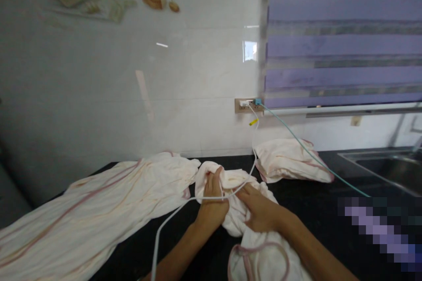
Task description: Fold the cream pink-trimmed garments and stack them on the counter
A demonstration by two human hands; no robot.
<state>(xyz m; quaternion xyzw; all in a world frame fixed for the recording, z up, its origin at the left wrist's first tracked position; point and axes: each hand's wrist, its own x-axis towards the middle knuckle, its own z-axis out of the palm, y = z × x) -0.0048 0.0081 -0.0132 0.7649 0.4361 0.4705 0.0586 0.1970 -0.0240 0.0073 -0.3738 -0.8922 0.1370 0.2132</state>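
A crumpled pale pink cloth with darker pink trim lies bunched on the black counter. My left hand grips the top of the bunch, its fingers curled into the fabric. My right hand lies on the same cloth just to the right, fingers pressed into its folds. A white cable runs across both hands and down to the lower left.
A long pink cloth is spread out at the left. A folded pink cloth lies near the wall. A wall socket holds white and teal cables. A steel sink sits at the right, under a purple blind.
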